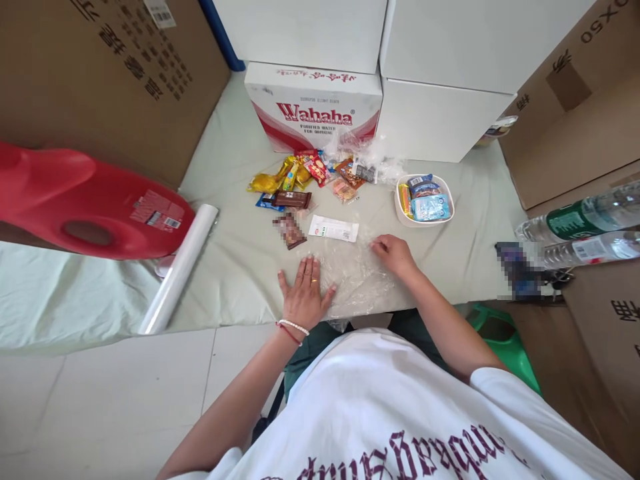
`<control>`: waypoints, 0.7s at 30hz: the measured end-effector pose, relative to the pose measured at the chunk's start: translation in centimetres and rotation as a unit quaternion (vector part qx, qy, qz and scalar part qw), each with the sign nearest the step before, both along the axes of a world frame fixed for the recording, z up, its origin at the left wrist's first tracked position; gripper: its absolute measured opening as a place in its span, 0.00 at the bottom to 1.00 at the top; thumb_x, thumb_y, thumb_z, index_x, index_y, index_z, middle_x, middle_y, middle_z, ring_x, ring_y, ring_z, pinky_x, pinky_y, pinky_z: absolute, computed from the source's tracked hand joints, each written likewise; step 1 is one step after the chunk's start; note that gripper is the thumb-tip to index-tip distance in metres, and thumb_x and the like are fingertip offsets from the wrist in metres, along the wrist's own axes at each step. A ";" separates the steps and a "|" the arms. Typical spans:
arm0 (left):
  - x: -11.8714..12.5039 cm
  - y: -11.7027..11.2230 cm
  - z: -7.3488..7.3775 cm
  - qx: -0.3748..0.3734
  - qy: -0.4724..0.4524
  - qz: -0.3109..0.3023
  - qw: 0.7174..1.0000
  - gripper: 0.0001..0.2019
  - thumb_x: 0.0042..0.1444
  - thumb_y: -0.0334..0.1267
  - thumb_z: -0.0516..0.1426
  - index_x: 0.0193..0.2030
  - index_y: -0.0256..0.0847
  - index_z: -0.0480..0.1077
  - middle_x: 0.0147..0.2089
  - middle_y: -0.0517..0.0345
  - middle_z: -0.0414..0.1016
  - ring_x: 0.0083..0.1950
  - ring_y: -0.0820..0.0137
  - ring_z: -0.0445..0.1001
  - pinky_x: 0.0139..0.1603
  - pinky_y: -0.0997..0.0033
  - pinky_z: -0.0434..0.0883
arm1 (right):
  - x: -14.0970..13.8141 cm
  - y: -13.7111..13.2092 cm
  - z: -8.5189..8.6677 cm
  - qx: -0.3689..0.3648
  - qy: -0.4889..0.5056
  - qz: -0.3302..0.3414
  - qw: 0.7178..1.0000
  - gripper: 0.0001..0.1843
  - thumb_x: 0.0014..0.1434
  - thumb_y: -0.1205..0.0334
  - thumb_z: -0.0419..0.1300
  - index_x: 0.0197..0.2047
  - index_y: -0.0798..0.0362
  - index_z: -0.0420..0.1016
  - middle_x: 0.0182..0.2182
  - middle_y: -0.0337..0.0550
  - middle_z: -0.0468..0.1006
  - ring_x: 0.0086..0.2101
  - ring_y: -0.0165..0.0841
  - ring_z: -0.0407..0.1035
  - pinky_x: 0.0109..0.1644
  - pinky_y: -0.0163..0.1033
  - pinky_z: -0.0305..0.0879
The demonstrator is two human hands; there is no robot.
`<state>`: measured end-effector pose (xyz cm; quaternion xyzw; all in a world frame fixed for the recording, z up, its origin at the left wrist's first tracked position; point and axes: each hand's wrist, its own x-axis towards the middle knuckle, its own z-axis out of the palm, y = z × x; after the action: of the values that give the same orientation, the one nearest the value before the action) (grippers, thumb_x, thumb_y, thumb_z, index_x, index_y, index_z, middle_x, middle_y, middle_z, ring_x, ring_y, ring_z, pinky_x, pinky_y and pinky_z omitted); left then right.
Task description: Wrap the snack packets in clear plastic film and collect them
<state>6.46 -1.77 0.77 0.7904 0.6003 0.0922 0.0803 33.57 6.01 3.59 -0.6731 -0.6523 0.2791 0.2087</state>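
My left hand [303, 293] lies flat with fingers spread on the left edge of a sheet of clear plastic film [356, 277] spread on the pale green cloth. My right hand [395, 253] rests on the film's far right part, fingers curled down onto it; whether it pinches the film is hidden. Just beyond the film lie a white flat packet [333, 229] and a brown snack bar [290, 231]. A pile of wrapped snacks [310, 177] sits farther back. A white bowl [401, 212] holding several packets stands to the right.
A roll of clear film [179, 268] lies at the left beside a red plastic jug [85, 200]. A Wahaha water carton [313, 107], white boxes [440, 80] and brown cartons [100, 73] ring the cloth. Water bottles [580, 230] lie at right; a green stool [505, 340] is beneath me.
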 end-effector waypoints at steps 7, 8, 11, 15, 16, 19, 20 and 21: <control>-1.3 1.2 -0.2 -0.014 0.015 -0.015 1.000 0.40 0.71 0.59 0.41 0.80 0.33 0.45 0.81 0.35 0.46 0.82 0.51 0.47 0.76 0.28 0.27 | 6.1 -0.7 -0.1 -0.013 -0.035 -0.131 0.991 0.17 0.64 0.50 0.55 0.33 0.51 0.77 0.27 0.40 0.74 0.30 0.35 0.67 0.37 0.38 0.60; -1.3 1.4 -0.2 -0.015 0.012 -0.018 1.000 0.39 0.71 0.59 0.41 0.80 0.33 0.46 0.81 0.35 0.46 0.82 0.51 0.48 0.76 0.28 0.27 | 6.6 -1.2 0.3 -0.005 -0.062 -0.139 0.988 0.15 0.64 0.52 0.55 0.35 0.52 0.78 0.29 0.41 0.75 0.31 0.36 0.68 0.38 0.39 0.61; -1.7 2.6 -0.4 -0.016 0.001 -0.044 0.999 0.38 0.71 0.57 0.43 0.79 0.35 0.49 0.81 0.37 0.47 0.82 0.52 0.48 0.77 0.30 0.28 | 6.3 -3.1 1.7 0.078 -0.107 -0.127 0.983 0.15 0.66 0.55 0.53 0.43 0.52 0.80 0.38 0.47 0.76 0.36 0.39 0.71 0.43 0.42 0.66; -2.8 4.6 0.0 -0.016 -0.017 -0.071 0.997 0.32 0.71 0.53 0.45 0.77 0.42 0.57 0.80 0.43 0.52 0.81 0.52 0.49 0.77 0.31 0.34 | 2.5 -6.3 3.1 0.120 -0.048 0.109 0.986 0.17 0.71 0.55 0.53 0.55 0.49 0.78 0.50 0.52 0.74 0.47 0.41 0.72 0.51 0.45 0.70; -3.1 5.0 0.3 -0.011 -0.023 -0.068 0.997 0.30 0.71 0.52 0.47 0.76 0.44 0.60 0.80 0.45 0.53 0.81 0.52 0.49 0.78 0.31 0.36 | 1.4 -7.0 3.1 0.095 -0.037 0.188 0.977 0.17 0.71 0.56 0.54 0.58 0.47 0.77 0.52 0.51 0.73 0.47 0.40 0.72 0.51 0.44 0.71; -3.5 5.1 1.6 0.031 -0.041 -0.036 0.998 0.25 0.69 0.48 0.51 0.69 0.46 0.69 0.80 0.47 0.54 0.82 0.50 0.48 0.78 0.35 0.43 | -1.8 -8.9 2.3 -0.013 -0.051 0.342 0.938 0.22 0.70 0.58 0.58 0.65 0.42 0.72 0.52 0.47 0.73 0.41 0.36 0.72 0.45 0.41 0.71; -3.3 4.8 2.0 0.050 -0.048 -0.025 0.997 0.24 0.68 0.46 0.52 0.67 0.46 0.71 0.80 0.48 0.55 0.82 0.51 0.48 0.78 0.37 0.45 | -2.7 -9.4 2.0 -0.042 -0.066 0.358 0.930 0.24 0.70 0.60 0.58 0.67 0.42 0.71 0.51 0.47 0.73 0.39 0.35 0.72 0.44 0.41 0.71; -3.1 4.4 2.4 0.067 -0.055 -0.020 0.996 0.22 0.68 0.44 0.52 0.66 0.46 0.72 0.79 0.48 0.57 0.82 0.52 0.49 0.78 0.39 0.45 | -3.5 -9.7 1.7 -0.064 -0.083 0.362 0.926 0.26 0.70 0.61 0.58 0.69 0.42 0.69 0.50 0.47 0.73 0.37 0.35 0.71 0.43 0.41 0.71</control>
<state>3.37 2.64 3.14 0.7993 0.5719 0.1738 0.0623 30.05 -3.74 5.28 -0.4235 -0.8473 0.3204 -0.0048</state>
